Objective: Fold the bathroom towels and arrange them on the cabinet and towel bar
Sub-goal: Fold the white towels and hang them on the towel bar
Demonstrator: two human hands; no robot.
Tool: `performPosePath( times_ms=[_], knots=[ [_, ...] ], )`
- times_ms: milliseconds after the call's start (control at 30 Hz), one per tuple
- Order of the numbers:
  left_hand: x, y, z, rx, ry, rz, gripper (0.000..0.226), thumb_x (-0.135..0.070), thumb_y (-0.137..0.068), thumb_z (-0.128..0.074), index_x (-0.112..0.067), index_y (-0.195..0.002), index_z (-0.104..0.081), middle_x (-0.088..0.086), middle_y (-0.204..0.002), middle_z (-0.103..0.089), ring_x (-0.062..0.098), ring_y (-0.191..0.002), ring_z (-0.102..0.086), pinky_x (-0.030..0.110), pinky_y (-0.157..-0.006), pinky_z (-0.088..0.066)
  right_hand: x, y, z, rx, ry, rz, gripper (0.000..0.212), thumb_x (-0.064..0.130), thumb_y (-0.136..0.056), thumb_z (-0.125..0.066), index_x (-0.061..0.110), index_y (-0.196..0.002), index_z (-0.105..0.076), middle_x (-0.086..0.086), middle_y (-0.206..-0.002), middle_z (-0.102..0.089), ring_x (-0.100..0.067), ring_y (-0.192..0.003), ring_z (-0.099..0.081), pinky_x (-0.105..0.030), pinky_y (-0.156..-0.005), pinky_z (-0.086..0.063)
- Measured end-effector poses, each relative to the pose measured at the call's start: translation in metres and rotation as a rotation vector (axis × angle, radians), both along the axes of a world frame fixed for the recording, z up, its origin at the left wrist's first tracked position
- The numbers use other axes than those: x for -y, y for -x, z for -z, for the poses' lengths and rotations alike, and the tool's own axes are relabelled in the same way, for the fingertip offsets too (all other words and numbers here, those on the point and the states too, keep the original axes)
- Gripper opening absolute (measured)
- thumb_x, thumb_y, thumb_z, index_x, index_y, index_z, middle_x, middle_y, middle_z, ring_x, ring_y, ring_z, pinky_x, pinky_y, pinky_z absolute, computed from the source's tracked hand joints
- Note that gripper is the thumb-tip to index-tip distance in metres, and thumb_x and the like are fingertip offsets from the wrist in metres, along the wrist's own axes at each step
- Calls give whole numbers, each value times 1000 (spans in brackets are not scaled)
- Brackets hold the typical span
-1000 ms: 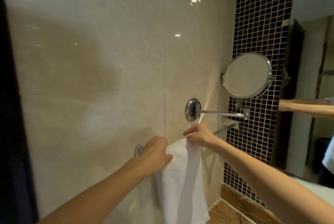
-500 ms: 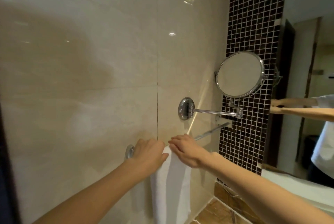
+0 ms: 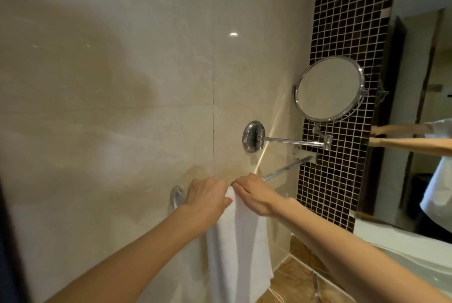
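The towel (image 3: 238, 249) hangs folded over the bar (image 3: 283, 170), below the mirror (image 3: 329, 89). The left hand (image 3: 206, 196) and right hand (image 3: 254, 195) each have a grip pinching its top fold. An uneven tug could slide it off the smooth bar, or leave it bunched and crooked.

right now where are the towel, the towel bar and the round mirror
towel (image 3: 241, 249), head view, on the hanging front panel below the hands
towel bar (image 3: 285, 170), head view, on the bare rod right of the hands
round mirror (image 3: 329, 88), head view, on the middle of the glass
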State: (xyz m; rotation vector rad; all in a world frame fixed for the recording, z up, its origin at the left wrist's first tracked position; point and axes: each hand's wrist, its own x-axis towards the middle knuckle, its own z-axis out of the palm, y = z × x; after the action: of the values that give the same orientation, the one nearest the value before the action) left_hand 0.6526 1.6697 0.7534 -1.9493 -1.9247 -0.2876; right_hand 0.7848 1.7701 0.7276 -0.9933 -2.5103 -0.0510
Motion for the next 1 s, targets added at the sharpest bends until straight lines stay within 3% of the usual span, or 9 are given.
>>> performPosePath(
  times_ms=[133, 233, 400, 533, 733, 867, 1000],
  knots=[
    [5, 2, 3, -124, 2, 13, 31, -40, -97, -41, -16, -110, -57, 11, -113, -62, 31, -103, -58, 33, -79, -36, 11, -1, -1, 36, -17, 52, 41, 29, -102, -26, 9, -102, -62, -11, -105, -64, -27, -102, -55, -42, -102, -31],
    [18, 0, 9, -198, -50, 50, 30, -37, -97, -43, -15, -108, -59, 9, -111, -63, 30, -102, -57, 35, -82, -38, 21, 0, -2, 15, -90, 69, 38, 28, -102, -29, 8, -112, -60, -12, -113, -62, -28, -110, -52, -42, -102, -30],
    [49, -4, 33, -67, -423, 256, 18, -19, -78, -63, -11, -93, -70, 7, -96, -69, 31, -93, -60, 39, -83, -42, 33, 4, 1, -44, -70, -38, 36, 27, -102, -36, 9, -123, -59, -14, -123, -63, -31, -115, -54, -40, -99, -32],
    [70, -10, 69, 106, -576, 368, 15, -18, -80, -59, -10, -84, -71, 6, -87, -67, 30, -82, -60, 39, -76, -46, 38, 2, 2, -38, -23, -52, 38, 28, -102, -37, 7, -128, -55, -19, -126, -60, -35, -118, -51, -39, -98, -36],
    [86, -7, 141, 566, -400, 275, 20, -25, -84, -70, -15, -101, -67, -4, -83, -60, 17, -72, -59, 25, -64, -39, 41, 4, 6, -30, -14, -15, 41, 33, -102, -36, 9, -131, -52, -18, -126, -58, -33, -118, -49, -37, -97, -34],
    [73, 7, 198, 846, -43, 65, 44, -42, -87, -62, -22, -125, -51, -7, -115, -43, 10, -100, -53, 18, -79, -38, 40, 10, 6, 14, -36, 14, 39, 33, -103, -31, 9, -122, -56, -16, -117, -60, -33, -111, -51, -37, -95, -36],
    [57, 16, 239, 928, 173, 7, 57, -41, -85, -66, -26, -135, -45, -4, -147, -22, 18, -125, -45, 21, -97, -35, 42, 14, 7, 16, -64, 20, 44, 33, -102, -24, 8, -117, -57, -16, -111, -60, -32, -103, -52, -39, -93, -36]
  ],
)
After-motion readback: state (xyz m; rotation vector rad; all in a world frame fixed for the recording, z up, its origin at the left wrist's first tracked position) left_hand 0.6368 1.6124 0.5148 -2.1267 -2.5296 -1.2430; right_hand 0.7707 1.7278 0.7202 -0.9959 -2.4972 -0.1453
